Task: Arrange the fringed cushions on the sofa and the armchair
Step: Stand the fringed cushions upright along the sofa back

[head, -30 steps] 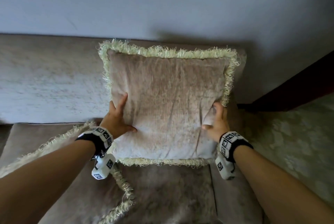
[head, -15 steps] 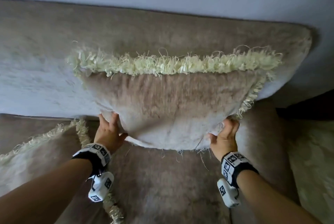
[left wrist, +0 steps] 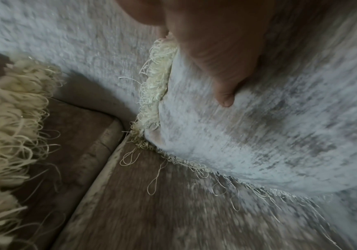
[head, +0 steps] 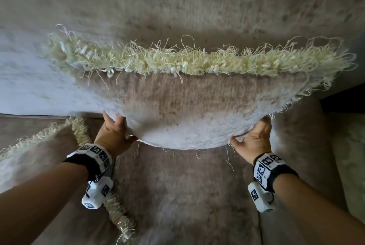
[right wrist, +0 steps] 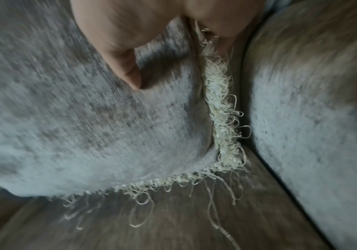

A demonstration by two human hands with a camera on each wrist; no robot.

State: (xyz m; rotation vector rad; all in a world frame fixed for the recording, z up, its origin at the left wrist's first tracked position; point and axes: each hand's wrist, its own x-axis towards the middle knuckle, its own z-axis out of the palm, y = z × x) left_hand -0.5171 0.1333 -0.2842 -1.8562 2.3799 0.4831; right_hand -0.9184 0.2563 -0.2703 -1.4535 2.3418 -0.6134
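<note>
A beige velvet cushion [head: 189, 110] with a cream fringe [head: 197, 63] stands against the sofa backrest [head: 177, 7], tipped toward me. My left hand [head: 114, 132] grips its lower left edge, thumb on the front face [left wrist: 224, 94], the fingers hidden behind. My right hand [head: 252, 138] grips the lower right edge, thumb pressed into the fabric [right wrist: 130, 74]. The cushion's bottom fringe [left wrist: 194, 167] hangs just over the seat. A second fringed cushion [head: 39, 157] lies flat on the seat at the left.
The sofa seat [head: 187, 195] stretches below the held cushion. The padded sofa arm [right wrist: 312, 118] rises close on the right, and patterned carpet [head: 351, 156] shows beyond it. A seam between seat cushions [left wrist: 100, 157] runs beside the left hand.
The cushion stood upright with both hands flat on its front; now it is tipped forward, top fringe toward me, and both hands have slid down to grip its lower corners. The view has moved closer.
</note>
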